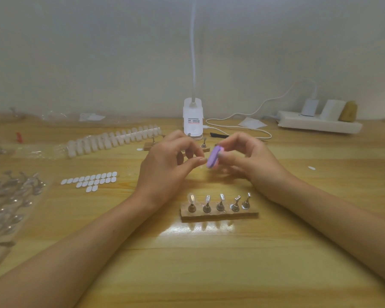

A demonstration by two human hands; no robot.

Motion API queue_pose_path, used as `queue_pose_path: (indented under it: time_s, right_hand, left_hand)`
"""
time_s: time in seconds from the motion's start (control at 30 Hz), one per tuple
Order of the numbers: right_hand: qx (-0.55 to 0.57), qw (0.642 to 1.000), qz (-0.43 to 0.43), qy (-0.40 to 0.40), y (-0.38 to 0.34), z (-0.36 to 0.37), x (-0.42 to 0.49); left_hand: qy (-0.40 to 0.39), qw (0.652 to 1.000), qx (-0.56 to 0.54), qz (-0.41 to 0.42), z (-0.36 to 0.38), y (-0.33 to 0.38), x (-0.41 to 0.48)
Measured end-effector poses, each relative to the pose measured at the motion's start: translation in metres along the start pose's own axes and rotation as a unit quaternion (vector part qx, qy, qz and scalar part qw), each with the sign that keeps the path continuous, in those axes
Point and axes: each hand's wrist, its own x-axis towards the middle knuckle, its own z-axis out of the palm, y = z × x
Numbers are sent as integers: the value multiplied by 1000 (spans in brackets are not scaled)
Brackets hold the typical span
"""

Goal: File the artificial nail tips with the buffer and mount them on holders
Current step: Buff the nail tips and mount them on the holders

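**Buffing a tip above the desk**

The purple buffer [213, 160] is pinched in the curled fingers of the right hand [245, 161], raised over the desk [209, 263]. The left hand [165, 165] pinches thumb to forefinger against it, likely on a nail tip too small to see. Such a tip is probably light, springy and slippery, and best held by its edges. The holders [219, 206] stand nearby.

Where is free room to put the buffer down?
Bare wood between the rack and the near edge; right of the right hand up to the power strip, save one tab. Left is crowded: tabs, tip strip, bagged holders.
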Motion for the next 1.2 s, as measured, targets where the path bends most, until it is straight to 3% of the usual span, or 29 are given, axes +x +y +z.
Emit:
queue_pose_path:
  time_s: [0.07, 0.17, 0.3, 0.4, 0.53, 0.67, 0.8, 0.9, 1.03, 1.13, 1.2]
  right_hand:
    - [5, 1000, -8, -11, 1, 2, 0]
    - [72, 996, -8, 45, -1, 0, 2]
    - [-47, 999, -12, -18, 1, 3, 1]
    - [37, 998, -13, 44, 1, 1, 3]
    - [-59, 998, -30, -23, 2, 4, 0]
    - [-8, 997, -53, 59, -2, 2, 1]
    - [-63, 997, -49, -13, 1, 5, -1]
    - [-13, 996, -68, 51, -2, 3, 0]
    - [-67, 996, -56, -19, 1, 5, -2]
    - [-58, 990, -117, 49, -1, 6, -1]
    - [-68, 991, -108, 45, -1, 5, -1]
  left_hand:
    - [-2, 1000, 0, 2, 0, 1, 0]
    - [-4, 1000, -1, -3, 0, 1, 0]
    - [-2, 1000, -2, -4, 0, 1, 0]
    - [-13, 1000, 11, 1, 1, 4, 0]
    - [-1, 1000, -2, -5, 0, 2, 0]
    - [-12, 1000, 2, -6, 1, 3, -1]
    - [-1, 1000, -1, -7, 0, 1, 0]
    - [-10, 1000, -2, -8, 0, 2, 0]
    - [-10, 1000, 0, -9, 0, 2, -1]
    - [-14, 1000, -3, -13, 0, 2, 0]
    - [-13, 1000, -3, -14, 0, 3, 0]
